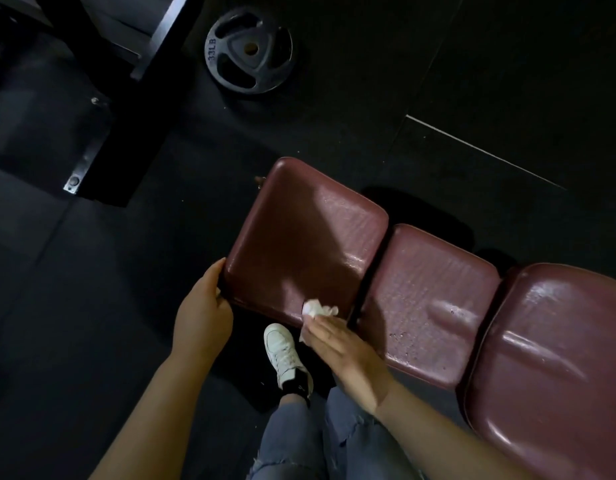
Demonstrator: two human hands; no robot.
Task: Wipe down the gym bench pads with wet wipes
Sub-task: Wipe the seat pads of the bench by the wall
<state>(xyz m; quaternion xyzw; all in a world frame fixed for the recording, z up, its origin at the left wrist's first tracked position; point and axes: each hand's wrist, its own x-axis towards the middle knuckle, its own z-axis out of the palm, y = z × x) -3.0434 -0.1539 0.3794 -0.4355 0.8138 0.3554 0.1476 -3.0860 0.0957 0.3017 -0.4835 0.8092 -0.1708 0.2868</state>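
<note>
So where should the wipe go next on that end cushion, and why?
Probably a sweep away from the body, up across the end pad. The right hand presses the wipe at the pad's near edge, and the left hand grips its corner, steadying it.

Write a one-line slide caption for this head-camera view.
Right hand presses a wet wipe on the maroon bench pad; left hand grips its edge.
</note>
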